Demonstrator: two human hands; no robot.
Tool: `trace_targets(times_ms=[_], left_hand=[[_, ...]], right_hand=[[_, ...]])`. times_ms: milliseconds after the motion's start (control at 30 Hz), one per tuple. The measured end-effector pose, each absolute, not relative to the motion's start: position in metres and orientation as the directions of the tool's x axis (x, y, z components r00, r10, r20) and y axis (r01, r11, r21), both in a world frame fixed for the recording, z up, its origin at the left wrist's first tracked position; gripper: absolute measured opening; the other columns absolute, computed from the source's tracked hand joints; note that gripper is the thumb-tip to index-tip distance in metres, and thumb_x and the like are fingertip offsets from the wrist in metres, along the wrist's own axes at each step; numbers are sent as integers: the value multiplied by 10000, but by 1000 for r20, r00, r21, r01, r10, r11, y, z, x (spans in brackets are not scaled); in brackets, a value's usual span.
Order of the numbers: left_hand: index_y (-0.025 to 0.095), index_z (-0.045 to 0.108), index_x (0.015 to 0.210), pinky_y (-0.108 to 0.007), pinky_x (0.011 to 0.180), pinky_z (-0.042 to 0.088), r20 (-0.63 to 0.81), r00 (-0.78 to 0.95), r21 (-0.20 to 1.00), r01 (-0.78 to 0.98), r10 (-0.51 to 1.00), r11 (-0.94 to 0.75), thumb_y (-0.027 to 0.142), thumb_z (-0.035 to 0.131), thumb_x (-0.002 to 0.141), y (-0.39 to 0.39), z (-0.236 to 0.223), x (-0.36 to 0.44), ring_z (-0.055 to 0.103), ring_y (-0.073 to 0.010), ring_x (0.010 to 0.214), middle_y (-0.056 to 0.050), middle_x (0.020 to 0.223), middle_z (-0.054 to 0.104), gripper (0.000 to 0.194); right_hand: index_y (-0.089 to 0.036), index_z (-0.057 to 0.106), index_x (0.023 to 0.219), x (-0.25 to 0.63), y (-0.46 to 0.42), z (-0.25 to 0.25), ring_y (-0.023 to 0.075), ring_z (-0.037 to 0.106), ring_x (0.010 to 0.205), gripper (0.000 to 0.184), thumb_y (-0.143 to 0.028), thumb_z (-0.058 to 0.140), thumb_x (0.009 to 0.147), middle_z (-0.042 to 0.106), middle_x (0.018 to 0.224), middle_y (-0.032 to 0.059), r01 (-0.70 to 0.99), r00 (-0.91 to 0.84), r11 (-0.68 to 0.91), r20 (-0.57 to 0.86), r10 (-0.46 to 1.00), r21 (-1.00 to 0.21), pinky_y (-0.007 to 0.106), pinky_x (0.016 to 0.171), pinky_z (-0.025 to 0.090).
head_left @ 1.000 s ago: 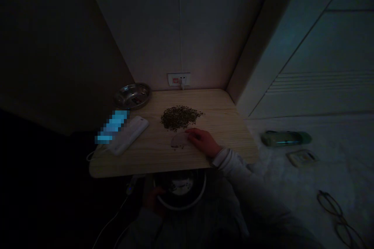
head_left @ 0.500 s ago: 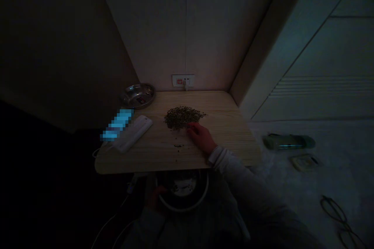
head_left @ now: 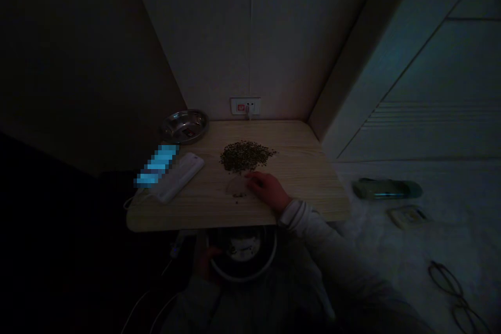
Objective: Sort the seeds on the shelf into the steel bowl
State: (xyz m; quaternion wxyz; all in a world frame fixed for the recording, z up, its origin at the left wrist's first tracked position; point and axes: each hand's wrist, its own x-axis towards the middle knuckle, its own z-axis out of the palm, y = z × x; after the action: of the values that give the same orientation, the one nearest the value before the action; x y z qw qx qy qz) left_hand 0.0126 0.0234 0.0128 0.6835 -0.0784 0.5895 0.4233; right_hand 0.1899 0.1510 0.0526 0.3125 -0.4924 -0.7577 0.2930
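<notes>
A pile of small dark green beans (head_left: 246,155) lies on a light wooden table (head_left: 305,188). My right hand (head_left: 266,190) rests on the table just in front of the pile, its fingers curled down beside a few loose beans (head_left: 237,194). Below the table's front edge, my left hand (head_left: 203,263) grips the rim of a round metal bowl (head_left: 242,255) with some beans in it. The light is very dim.
A steel dish (head_left: 183,126) sits at the table's back left, with a white power strip (head_left: 180,176) and a lit phone (head_left: 155,166) beside it. A wall socket (head_left: 245,106) is behind. On the white surface to the right lie a green case (head_left: 385,188) and glasses (head_left: 456,292).
My right hand went up to the edge of the pile and has now drawn back toward me, dragging a few beans along. The left hand and bowl stay put.
</notes>
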Motion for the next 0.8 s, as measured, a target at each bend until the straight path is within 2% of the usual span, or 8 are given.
trace_targets(times_ms=[133,333,433,533,700,800], left_hand=[[151,526,327,-247,437,412,-870,-133,453,-595,474,664,3,449,636,26,24,17,496,-125,352,-20,327,525,350],[153,555,397,-358,674,460,-868,-69,422,-622,491,659,32,458,620,26,19,16,604,-221,536,-38,360,547,272],[131,580,443,-385,675,470,-888,-44,389,-602,457,697,46,467,622,25,12,12,615,-250,573,-53,368,560,228],[124,591,471,-372,647,482,-885,-36,377,-640,463,670,35,475,616,24,9,10,618,-242,577,-61,422,601,207],[114,590,424,-324,597,482,-880,-65,401,-631,470,664,32,455,645,24,10,11,589,-197,468,-57,398,587,272],[112,586,418,-332,619,478,-871,-104,439,-607,481,663,29,460,637,23,11,13,583,-192,457,-52,383,574,266]], right_hand=[[-172,599,955,189,144,55,104,490,555,227,-239,489,768,587,622,-10,574,-355,367,181,917,-733,232,620,369],[-189,593,970,188,135,57,111,517,592,228,-240,486,775,613,675,-6,553,-409,386,163,898,-738,266,697,365],[-202,596,964,188,130,56,126,530,658,224,-253,490,774,626,762,9,561,-420,394,159,893,-728,280,719,367],[-201,596,957,188,126,57,134,534,691,220,-260,483,777,625,793,18,537,-417,376,150,897,-755,281,713,380],[-176,562,982,205,119,58,127,542,687,254,-293,472,776,609,772,19,366,-284,227,124,951,-903,244,635,420],[-159,553,976,226,110,57,130,535,631,269,-306,479,764,598,706,16,417,-133,119,69,989,-901,244,583,421]])
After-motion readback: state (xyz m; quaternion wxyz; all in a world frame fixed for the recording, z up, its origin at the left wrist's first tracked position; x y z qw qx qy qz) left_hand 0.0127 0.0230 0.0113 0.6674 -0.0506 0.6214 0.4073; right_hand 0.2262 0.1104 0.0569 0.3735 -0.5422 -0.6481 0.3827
